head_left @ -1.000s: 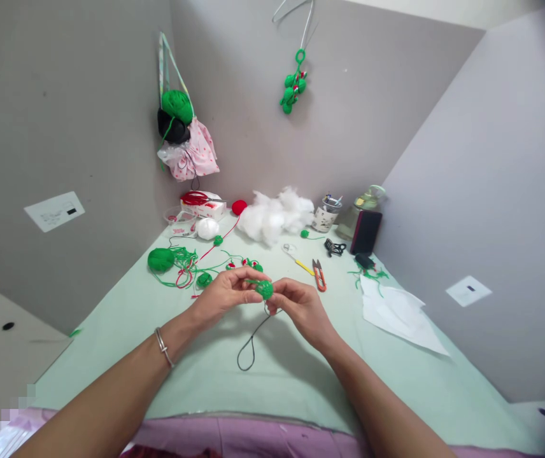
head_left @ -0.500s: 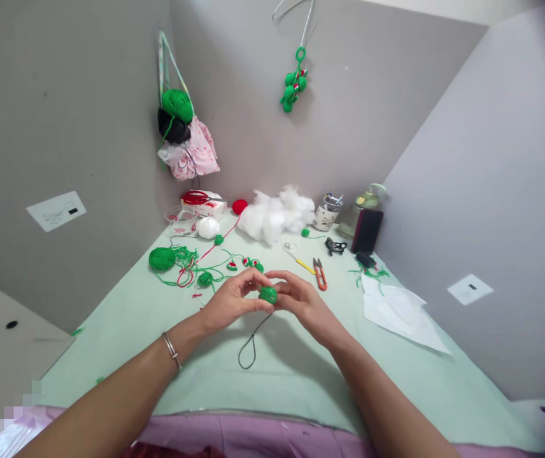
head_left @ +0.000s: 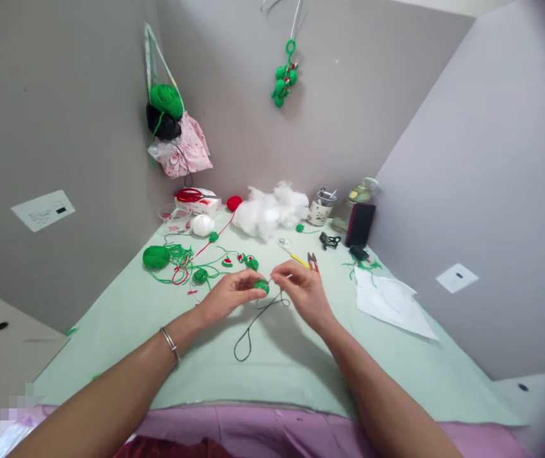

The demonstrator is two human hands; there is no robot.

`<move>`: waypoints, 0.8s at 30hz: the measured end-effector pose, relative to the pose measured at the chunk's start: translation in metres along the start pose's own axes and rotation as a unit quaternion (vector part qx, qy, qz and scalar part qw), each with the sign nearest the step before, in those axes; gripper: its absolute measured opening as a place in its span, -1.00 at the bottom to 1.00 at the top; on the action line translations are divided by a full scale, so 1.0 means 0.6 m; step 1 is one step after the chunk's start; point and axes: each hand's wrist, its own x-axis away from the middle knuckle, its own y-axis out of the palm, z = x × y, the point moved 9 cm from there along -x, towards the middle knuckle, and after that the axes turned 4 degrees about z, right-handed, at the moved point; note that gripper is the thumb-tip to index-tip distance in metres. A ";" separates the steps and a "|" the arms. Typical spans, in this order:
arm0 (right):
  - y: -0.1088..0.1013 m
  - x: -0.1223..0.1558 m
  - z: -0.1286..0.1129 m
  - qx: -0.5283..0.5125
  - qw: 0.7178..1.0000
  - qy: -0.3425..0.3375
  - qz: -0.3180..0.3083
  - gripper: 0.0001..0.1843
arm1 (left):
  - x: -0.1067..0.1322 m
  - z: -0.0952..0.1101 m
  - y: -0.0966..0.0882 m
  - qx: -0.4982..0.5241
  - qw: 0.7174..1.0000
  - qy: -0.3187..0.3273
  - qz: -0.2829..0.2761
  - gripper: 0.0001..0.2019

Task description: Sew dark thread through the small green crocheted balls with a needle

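Note:
My left hand (head_left: 229, 294) is closed around a small green crocheted ball (head_left: 261, 288), its thumb and fingertips on the ball's left side. Just to the right, my right hand (head_left: 301, 289) pinches a thin dark strand at the ball's upper right; its exact tip is too small to tell. A black cord (head_left: 263, 310) hangs below the two hands, with a small loop by the right fingers and a longer loop lower down. Beyond the right hand lie orange-handled thread snips (head_left: 314, 262), partly hidden, and a yellow-handled hook (head_left: 300, 259).
Green yarn balls (head_left: 156, 257) and tangled strands lie left. White stuffing (head_left: 270, 213), a red yarn ball (head_left: 234, 203), a pen cup (head_left: 321, 208), a bottle (head_left: 356, 200) and a phone (head_left: 361, 224) stand at the back. White paper (head_left: 391, 305) lies right.
My right hand has drawn away from the ball to the right, pinching the strand. More of the cord shows, with a second small loop. The view has shifted slightly.

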 end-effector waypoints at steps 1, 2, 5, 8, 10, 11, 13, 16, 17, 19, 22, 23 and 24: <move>-0.031 -0.010 0.006 -0.043 0.998 0.012 0.048 -0.85 | 0.000 -0.002 0.000 -0.006 1.000 -0.013 -0.004 -0.69; -0.072 -0.020 0.015 -0.093 0.990 0.026 0.105 -0.84 | 0.001 -0.003 -0.001 -0.006 1.000 -0.028 -0.009 -0.69; -0.204 -0.040 0.053 -0.232 0.946 0.065 0.217 -0.81 | 0.004 0.001 -0.005 0.035 0.998 -0.059 -0.017 -0.67; -0.317 -0.048 0.071 -0.239 0.939 0.071 0.237 -0.74 | 0.007 0.011 -0.018 0.080 0.995 -0.059 0.000 -0.65; -0.360 -0.049 0.075 -0.241 0.937 0.059 0.245 -0.64 | 0.008 0.012 -0.022 0.087 0.994 -0.061 0.005 -0.65; -0.364 -0.050 0.078 -0.240 0.938 0.059 0.243 -0.62 | 0.008 0.011 -0.024 0.085 0.994 -0.063 0.008 -0.65; -0.339 -0.053 0.083 -0.237 0.942 0.069 0.227 -0.67 | 0.008 0.008 -0.024 0.073 0.995 -0.064 0.012 -0.65; -0.229 -0.053 0.086 -0.228 0.954 0.102 0.164 -0.89 | 0.008 0.002 -0.022 0.047 0.997 -0.065 0.016 -0.63; -0.183 -0.049 0.083 -0.223 0.959 0.115 0.134 -0.86 | 0.007 0.000 -0.021 0.040 0.997 -0.067 0.015 -0.63; -0.085 -0.030 0.073 -0.199 0.968 0.147 0.044 -0.76 | 0.006 -0.001 -0.020 0.026 0.998 -0.064 0.012 -0.62; 0.044 0.016 0.047 -0.086 0.967 0.151 -0.186 -0.62 | 0.003 0.004 -0.022 0.008 0.999 -0.043 0.012 -0.62; 0.067 0.029 0.041 -0.061 0.957 0.142 -0.245 -0.60 | 0.003 0.006 -0.024 0.005 0.999 -0.038 0.014 -0.62; 0.075 0.036 0.038 -0.050 0.950 0.133 -0.279 -0.60 | 0.002 0.007 -0.026 0.004 0.999 -0.036 0.018 -0.62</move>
